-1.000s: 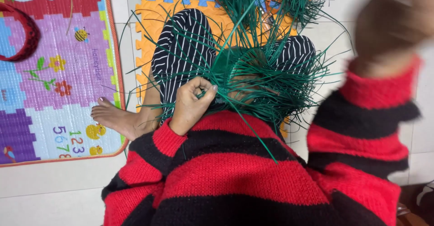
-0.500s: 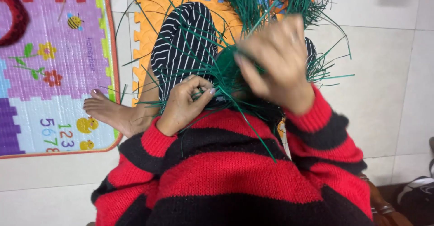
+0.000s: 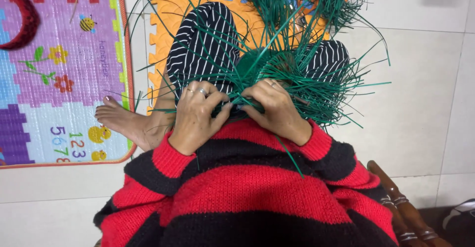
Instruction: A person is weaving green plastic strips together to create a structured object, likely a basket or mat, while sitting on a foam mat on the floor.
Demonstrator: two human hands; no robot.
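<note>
A bundle of long green plastic strips (image 3: 292,54) fans out over my lap, woven together at a dense green centre (image 3: 255,61). My left hand (image 3: 198,111), with rings on two fingers, pinches strips at the near edge of the weave. My right hand (image 3: 274,106) grips strips right beside it, the fingertips of both hands nearly touching. Both sleeves are red and black striped knit. My legs in black trousers with thin white stripes (image 3: 203,44) lie under the strips.
My bare foot (image 3: 123,121) rests at the edge of a colourful children's play mat (image 3: 59,69). An orange foam puzzle tile (image 3: 158,34) lies under my legs. A dark red ring (image 3: 22,24) sits on the mat. A wooden chair arm (image 3: 396,197) is at lower right on pale floor tiles.
My right hand came down from high at the right, passed over the weave, and now grips the strips beside my left hand. The left hand stayed at the near edge.
</note>
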